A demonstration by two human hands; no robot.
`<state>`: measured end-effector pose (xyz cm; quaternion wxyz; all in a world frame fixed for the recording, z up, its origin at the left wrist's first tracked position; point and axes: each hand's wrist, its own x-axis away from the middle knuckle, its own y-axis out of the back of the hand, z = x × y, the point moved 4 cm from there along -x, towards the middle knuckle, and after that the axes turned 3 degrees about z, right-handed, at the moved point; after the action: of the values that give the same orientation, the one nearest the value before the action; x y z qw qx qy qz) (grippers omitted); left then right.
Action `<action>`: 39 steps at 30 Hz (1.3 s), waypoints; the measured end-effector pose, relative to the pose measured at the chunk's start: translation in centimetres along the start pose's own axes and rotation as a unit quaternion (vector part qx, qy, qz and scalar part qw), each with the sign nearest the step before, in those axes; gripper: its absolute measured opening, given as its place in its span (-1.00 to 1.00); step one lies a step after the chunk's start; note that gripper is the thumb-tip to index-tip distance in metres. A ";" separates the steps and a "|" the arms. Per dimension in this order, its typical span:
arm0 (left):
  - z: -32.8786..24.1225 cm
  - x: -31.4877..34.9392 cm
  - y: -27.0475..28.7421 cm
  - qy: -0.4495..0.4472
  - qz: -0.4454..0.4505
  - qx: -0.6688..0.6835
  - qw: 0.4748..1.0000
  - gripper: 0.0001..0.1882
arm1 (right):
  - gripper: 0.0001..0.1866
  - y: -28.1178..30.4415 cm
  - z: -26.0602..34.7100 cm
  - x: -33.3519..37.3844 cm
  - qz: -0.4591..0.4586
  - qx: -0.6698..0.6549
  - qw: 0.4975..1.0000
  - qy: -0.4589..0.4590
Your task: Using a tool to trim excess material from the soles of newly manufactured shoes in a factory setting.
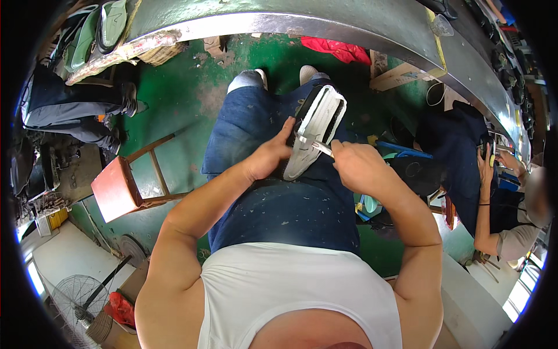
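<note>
A black shoe [314, 129] lies bottom up across my lap, its pale underside facing me. The dark upper shows round its rim. My left hand [272, 153] grips the shoe's left side, with the thumb and a finger pressed along the edge. Wrapped round the handle of metal pincers [315, 145], my right hand [356, 165] is closed at the shoe's right side. The jaws of the pincers reach across the underside to its left edge; whether they bite on anything is too small to tell. A dark blue apron [279, 212] covers my lap under the shoe.
A metal-edged workbench [279, 23] curves across the far side. At the left stands a reddish stool [116, 189], with a fan [78, 296] nearer. Another person [500, 203] works at the right; someone's legs [75, 113] show at the left. Red cloth [337, 49] lies under the bench.
</note>
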<state>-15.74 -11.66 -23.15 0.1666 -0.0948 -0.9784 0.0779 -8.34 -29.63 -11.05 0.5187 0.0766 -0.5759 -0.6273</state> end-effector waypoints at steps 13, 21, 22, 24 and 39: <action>0.1 -2.0 1.7 0.002 -0.236 -0.246 0.940 -0.43 | -0.64 -3.8 -1.2 -1.6 -0.104 -0.123 0.987 0.031; -2.4 -2.7 0.8 -0.074 -0.080 -0.462 0.880 -0.42 | -0.76 -5.2 -5.5 -2.9 -0.086 -0.259 0.958 -0.088; -2.6 -2.8 0.8 -0.030 -0.048 -0.475 0.878 -0.40 | -0.78 -4.6 -5.8 -2.7 0.002 -0.329 0.938 -0.104; -3.1 -3.0 1.2 0.013 -0.015 -0.490 0.871 -0.38 | -0.74 -2.3 -5.8 -2.2 0.060 -0.426 0.890 -0.151; -0.1 -0.3 2.0 0.089 -0.149 -0.193 0.966 -0.36 | -0.58 -2.3 -3.6 -4.2 -0.162 -0.384 0.909 0.010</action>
<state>-15.14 -9.71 -23.51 0.2410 0.0153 -0.9592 -0.1468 -5.23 -29.24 -16.15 0.4052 -0.0303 -0.2651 -0.8744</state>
